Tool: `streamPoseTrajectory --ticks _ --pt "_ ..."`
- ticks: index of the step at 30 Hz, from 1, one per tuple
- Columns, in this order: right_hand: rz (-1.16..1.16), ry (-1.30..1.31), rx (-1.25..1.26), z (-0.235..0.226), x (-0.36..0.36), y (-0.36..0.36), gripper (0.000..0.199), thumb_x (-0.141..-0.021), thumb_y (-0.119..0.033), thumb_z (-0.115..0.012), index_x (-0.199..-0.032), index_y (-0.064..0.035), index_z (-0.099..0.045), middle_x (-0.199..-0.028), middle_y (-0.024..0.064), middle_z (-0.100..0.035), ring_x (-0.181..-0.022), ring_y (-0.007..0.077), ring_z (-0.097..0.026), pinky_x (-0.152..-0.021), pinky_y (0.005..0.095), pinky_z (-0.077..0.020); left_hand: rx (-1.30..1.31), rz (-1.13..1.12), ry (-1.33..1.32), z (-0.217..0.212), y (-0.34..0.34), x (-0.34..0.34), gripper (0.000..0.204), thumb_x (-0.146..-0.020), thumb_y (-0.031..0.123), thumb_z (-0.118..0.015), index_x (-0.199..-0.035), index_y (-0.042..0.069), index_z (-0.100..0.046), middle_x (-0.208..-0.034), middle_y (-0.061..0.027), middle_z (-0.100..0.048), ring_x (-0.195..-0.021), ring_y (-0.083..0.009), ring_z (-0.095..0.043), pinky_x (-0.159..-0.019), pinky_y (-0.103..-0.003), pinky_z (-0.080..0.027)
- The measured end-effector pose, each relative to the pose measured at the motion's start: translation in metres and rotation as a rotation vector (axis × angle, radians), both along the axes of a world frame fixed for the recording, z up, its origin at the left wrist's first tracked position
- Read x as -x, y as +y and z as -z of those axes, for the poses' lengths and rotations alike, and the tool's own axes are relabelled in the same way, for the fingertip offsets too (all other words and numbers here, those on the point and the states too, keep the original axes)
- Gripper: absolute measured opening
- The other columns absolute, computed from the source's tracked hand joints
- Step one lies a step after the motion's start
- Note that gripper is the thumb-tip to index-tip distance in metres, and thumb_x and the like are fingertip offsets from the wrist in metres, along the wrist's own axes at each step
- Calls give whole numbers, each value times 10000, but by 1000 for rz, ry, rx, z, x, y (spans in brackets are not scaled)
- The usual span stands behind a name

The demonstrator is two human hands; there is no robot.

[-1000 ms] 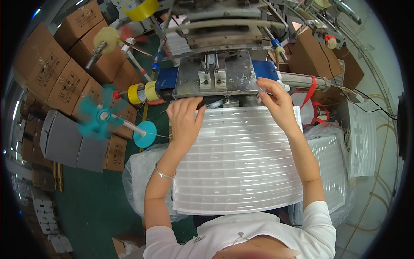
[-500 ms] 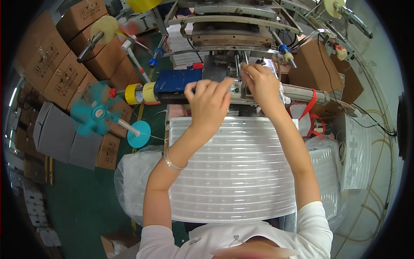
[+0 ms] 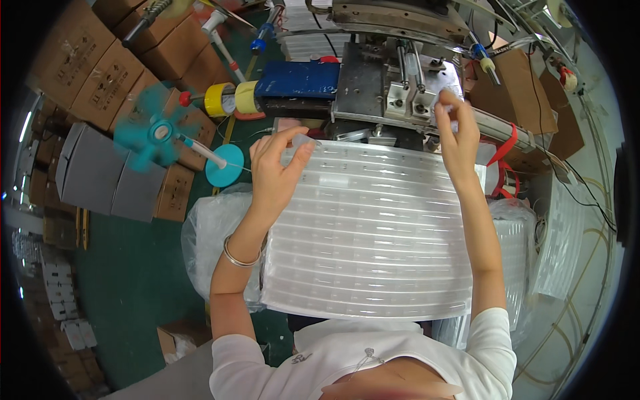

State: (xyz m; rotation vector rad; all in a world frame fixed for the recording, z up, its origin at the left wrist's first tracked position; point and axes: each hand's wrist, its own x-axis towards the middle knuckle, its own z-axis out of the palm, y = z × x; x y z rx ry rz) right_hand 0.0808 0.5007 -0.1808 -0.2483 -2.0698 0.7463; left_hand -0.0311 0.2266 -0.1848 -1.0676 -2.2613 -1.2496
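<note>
I note the left hand (image 3: 275, 175) has drawn back, pinching a small clear piece (image 3: 301, 141) over the ribbed plastic tray stack (image 3: 373, 233), while the right hand (image 3: 457, 133) has stayed at the metal machine head (image 3: 400, 87), fingers closed on another clear piece, so feeding appears under way.

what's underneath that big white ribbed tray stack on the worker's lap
Clear plastic bags bulge out beside the white ribbed tray stack, left and right. Whatever supports it directly below is covered.

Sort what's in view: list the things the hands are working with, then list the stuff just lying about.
In hand:
- left hand on the stack of clear ribbed tubes, pinching a small clear piece
- right hand up at the metal machine

Lying about:
- cardboard boxes
- yellow tape rolls
- teal fan
- plastic bag
</note>
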Motion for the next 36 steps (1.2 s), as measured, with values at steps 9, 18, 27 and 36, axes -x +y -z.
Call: streamPoseTrajectory --ticks 9,18,27,36 --pt "-452 -374 -443 61 -1 -80 245 -778 -55 -614 -1018 -98 -629 -854 66 -600 -755 204 -626 -604 329 -510 -570 353 -901 -6 1 -1 218 -923 203 -461 -1053 40 -525 -994 -156 -635 -875 -226 -637 -667 -313 -537" --pt "-632 -437 -174 36 -10 -82 212 -720 -80 -611 -927 -119 -584 -916 106 -544 -802 287 -598 -658 371 -509 -563 544 -1186 6 -15 -17 164 -798 75 -425 -931 43 -516 -953 -169 -635 -888 -262 -632 -758 -390 -525" --pt "-549 -435 424 3 -37 -38 219 -753 -107 -603 -955 -67 -527 -922 41 -507 -821 160 -530 -719 281 -463 -2 598 -868 4 19 -46 209 -727 -40 -447 -875 -6 -591 -937 -99 -650 -949 -178 -586 -894 -307 -426" --pt "-442 -310 513 -9 -52 -10 242 -859 -158 -613 -1066 -41 -568 -1040 24 -598 -867 97 -548 -745 231 -448 243 288 -479 6 36 -24 279 -763 30 -535 -1033 47 -599 -884 -82 -612 -860 -167 -596 -678 -268 -461"
